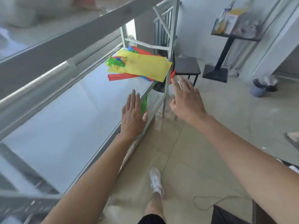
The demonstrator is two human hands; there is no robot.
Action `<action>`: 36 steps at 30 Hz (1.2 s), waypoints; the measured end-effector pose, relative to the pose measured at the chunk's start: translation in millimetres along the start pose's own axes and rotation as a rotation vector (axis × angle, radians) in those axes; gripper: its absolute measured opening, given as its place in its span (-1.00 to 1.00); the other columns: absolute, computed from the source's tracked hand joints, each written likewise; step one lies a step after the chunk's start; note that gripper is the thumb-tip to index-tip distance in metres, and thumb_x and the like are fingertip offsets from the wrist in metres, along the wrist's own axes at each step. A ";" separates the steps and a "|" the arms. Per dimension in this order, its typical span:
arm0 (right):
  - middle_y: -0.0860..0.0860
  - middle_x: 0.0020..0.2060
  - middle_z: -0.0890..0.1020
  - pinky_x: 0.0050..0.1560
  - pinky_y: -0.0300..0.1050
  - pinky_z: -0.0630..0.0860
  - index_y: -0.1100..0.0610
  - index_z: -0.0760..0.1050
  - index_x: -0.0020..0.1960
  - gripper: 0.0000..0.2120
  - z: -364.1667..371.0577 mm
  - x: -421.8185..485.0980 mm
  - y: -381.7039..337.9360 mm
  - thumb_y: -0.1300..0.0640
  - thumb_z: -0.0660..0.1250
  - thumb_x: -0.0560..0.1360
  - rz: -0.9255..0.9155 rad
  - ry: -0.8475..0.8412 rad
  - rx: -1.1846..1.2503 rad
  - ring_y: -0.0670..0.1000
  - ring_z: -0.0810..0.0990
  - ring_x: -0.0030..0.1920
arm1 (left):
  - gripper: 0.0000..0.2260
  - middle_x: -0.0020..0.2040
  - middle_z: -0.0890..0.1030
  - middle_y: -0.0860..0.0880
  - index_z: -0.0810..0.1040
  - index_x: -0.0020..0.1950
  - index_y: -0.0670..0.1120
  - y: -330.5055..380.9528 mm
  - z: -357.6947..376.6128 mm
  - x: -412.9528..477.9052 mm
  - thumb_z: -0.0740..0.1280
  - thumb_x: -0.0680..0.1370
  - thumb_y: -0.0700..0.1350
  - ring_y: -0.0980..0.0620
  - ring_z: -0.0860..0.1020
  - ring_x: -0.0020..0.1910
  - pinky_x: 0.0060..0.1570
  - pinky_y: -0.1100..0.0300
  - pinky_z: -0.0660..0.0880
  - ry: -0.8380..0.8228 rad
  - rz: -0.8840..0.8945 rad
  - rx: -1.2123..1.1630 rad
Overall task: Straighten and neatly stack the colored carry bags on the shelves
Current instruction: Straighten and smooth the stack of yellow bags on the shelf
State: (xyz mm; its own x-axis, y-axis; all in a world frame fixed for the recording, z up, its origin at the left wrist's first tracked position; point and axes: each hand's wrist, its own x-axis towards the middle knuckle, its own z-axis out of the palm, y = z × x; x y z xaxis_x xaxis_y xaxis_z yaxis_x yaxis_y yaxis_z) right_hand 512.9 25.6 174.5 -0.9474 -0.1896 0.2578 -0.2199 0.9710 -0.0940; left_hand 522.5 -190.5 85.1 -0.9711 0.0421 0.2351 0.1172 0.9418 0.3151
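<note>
- The colored carry bags [142, 67] lay in a loose pile at the far end of the middle shelf [72, 113], near twelve o'clock in the view
- A yellow bag [150, 68] sat uppermost and skewed, one corner overhanging the shelf's front edge; red, green and blue edges showed beneath it
- A green bag [144, 104] showed on the lower tier, at two o'clock of the left hand [131, 117]; most of it was hidden
- The left hand was flat, fingers straight, holding nothing, over the shelf's front edge; contact could not be confirmed
- The right hand [186, 101] was spread and empty, at five o'clock of the pile and apart from it
- Assessment: the step in hand appeared to be the reach for the pile
- Recommendation: take the pile at opposite sides, draw it inboard off the edge, square the borders, turn handles one way, then press flat from the centre outward; the overhanging corner was judged liable to slide off
- No writing or brand was legible; the box on the high table [233, 18] at one o'clock was too blurred to read
</note>
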 end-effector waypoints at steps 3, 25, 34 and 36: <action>0.17 0.58 0.25 0.38 0.25 0.42 0.19 0.23 0.58 -0.30 37.7 82.1 40.2 0.17 0.35 0.49 0.007 -0.039 -0.003 0.22 0.23 0.55 | -0.21 0.71 -0.13 -0.06 -0.07 0.69 -0.13 -1.4 42.4 89.0 0.33 0.63 0.03 -0.09 -0.07 0.68 0.58 -0.09 0.12 -0.013 -0.022 -0.036; 0.15 0.45 0.40 0.38 0.21 0.42 0.18 0.20 0.58 -0.31 264.2 601.5 194.3 0.13 0.36 0.52 -0.382 -0.546 0.232 0.22 0.35 0.45 | -0.36 0.63 0.26 -0.07 0.21 0.64 -0.10 -5.8 219.8 481.6 0.38 0.61 -0.01 -0.09 0.14 0.65 0.52 -0.11 0.24 -0.117 -0.556 -0.038; 0.24 0.36 0.42 0.37 0.21 0.38 0.21 0.34 0.45 -0.42 342.2 658.7 198.8 -0.07 0.38 0.56 -0.597 -0.741 0.200 0.31 0.39 0.39 | 0.05 0.66 0.11 -0.09 0.05 0.68 0.03 61.6 261.2 499.2 0.37 0.37 0.49 -0.15 0.18 0.59 0.53 -0.10 0.21 -0.347 -0.638 0.091; 0.24 0.37 0.41 0.34 0.23 0.40 0.20 0.30 0.46 -0.37 346.4 658.2 201.1 -0.12 0.41 0.56 -0.587 -0.705 0.221 0.31 0.38 0.38 | 0.08 0.70 -0.13 -0.11 -0.16 0.70 0.02 68.4 270.0 493.6 0.41 0.41 0.36 -0.11 -0.06 0.67 0.61 -0.08 0.03 -0.477 -0.639 0.156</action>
State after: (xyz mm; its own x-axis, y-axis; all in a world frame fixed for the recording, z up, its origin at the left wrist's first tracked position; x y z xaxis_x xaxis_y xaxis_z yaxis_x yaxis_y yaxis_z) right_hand -235.4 45.5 -7.9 -0.5774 -0.7543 -0.3125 -0.6774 0.6562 -0.3324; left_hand -5.0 -15.3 -25.6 -0.8286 -0.4154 -0.3753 -0.4865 0.8660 0.1155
